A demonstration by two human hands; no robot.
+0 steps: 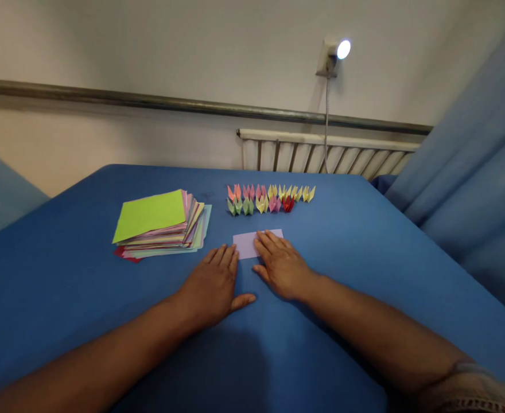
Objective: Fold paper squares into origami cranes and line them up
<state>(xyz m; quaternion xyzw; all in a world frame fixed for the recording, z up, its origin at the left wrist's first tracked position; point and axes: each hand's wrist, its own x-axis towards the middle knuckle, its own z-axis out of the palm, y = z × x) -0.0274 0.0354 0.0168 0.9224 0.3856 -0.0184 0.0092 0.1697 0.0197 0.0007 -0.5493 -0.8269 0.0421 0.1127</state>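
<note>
A pale purple rectangle of paper (244, 245) lies flat on the blue table, in front of me. My right hand (280, 263) rests on its right part with the fingers stretched out, covering some of it. At the paper's lower left corner, the fingertips of my left hand (218, 281) touch or nearly touch its edge. That hand lies flat, palm down, with the thumb spread to the right. Beyond the paper stand several small folded paper cranes (261, 203) in two rows, in pink, yellow, green and red.
A thick, uneven stack of coloured paper sheets (151, 216), bright green on top, sits left of my hands. Behind the blue table (342, 246) are a wall with a metal rail (170, 103), a radiator (295, 137) and a lit plug-in light (344, 49). A blue curtain (463, 166) hangs at right.
</note>
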